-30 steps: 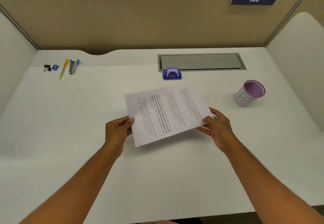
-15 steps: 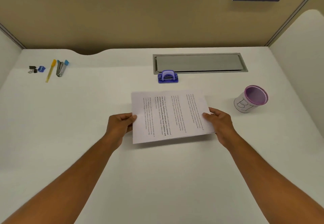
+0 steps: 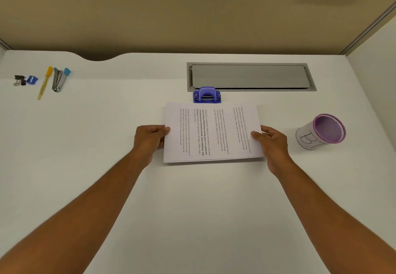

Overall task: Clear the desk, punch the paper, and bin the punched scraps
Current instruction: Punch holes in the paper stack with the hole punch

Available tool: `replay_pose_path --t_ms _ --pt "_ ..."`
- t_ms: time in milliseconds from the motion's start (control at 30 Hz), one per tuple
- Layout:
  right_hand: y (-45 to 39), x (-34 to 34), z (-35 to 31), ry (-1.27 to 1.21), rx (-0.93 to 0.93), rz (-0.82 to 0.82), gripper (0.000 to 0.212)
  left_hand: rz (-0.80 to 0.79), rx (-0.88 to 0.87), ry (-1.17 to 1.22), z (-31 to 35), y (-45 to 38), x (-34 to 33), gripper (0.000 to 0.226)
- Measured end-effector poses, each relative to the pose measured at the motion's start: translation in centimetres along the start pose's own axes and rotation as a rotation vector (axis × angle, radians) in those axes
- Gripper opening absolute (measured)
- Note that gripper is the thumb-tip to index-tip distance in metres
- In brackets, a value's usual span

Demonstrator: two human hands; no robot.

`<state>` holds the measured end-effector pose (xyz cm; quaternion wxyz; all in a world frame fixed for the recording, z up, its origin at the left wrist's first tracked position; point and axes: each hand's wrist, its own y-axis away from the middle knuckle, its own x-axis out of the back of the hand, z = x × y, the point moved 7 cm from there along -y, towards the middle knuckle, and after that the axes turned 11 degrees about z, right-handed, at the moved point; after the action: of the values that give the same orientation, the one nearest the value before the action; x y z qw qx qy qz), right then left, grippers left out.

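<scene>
A printed white paper sheet (image 3: 212, 132) is held flat just above the white desk (image 3: 107, 145), text running sideways. My left hand (image 3: 150, 139) pinches its left edge and my right hand (image 3: 271, 142) pinches its right edge. The sheet's far edge reaches the front of a small blue hole punch (image 3: 207, 95), which stands against the grey desk hatch (image 3: 249, 76). A purple-rimmed white cup (image 3: 320, 132) with "BI" written on it stands to the right of my right hand.
At the far left of the desk lie black binder clips (image 3: 19, 80), a blue sharpener (image 3: 32, 79), a yellow pen (image 3: 44, 83) and a stapler (image 3: 59, 79). Beige partition walls close the desk at the back and right.
Both hands have straightened the tilted sheet and carried it forward, so its far edge now meets the hole punch. The view has shifted closer and to the left.
</scene>
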<state>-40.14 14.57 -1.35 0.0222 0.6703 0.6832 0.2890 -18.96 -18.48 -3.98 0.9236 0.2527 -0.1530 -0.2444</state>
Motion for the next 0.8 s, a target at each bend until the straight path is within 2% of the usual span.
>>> replay_pose_path --t_ms 367,633,800 --pt "-1.2 -0.6 -0.1 -0.026 -0.025 0.001 0.019 0.066 0.006 -0.026 -0.3 -1.5 -0.6 0.002" --pt "-0.8 -0.7 -0.2 -0.03 -0.036 -0.007 0.023 0.071 -0.008 -0.032 -0.5 -1.0 -0.3 0.01" --pt "-0.6 -0.6 -0.3 -0.042 -0.037 -0.022 0.026 0.062 -0.011 -0.024 -0.5 -0.6 -0.3 0.004"
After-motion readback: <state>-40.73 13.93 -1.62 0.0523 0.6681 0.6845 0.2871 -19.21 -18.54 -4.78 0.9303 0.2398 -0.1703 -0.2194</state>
